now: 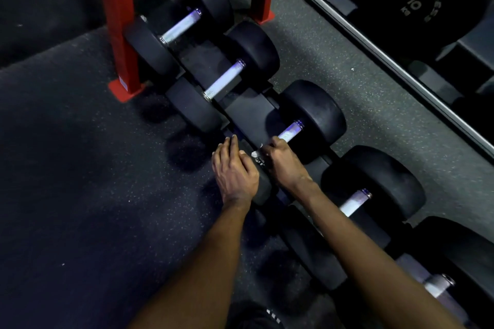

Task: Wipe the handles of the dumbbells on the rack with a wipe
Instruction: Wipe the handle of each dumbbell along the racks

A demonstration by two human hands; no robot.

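Two bare hands met at the third dumbbell of a floor-level row. The right hand had its fingers curled round a white wipe at the near end of the chrome handle. The left hand lay with fingers straight and close together on the near rubber head. The handle ran slantwise away from the person, up and to the right in the head view, so its bare length lay just beyond the right hand's knuckles, toward the far head. A stroke along that axis looked like the step in hand, with room ending where the far head began. The neighbouring handle, toward the red rack upright, and the next handle, to the right, lay parallel. Each was set apart by its own rubber heads.
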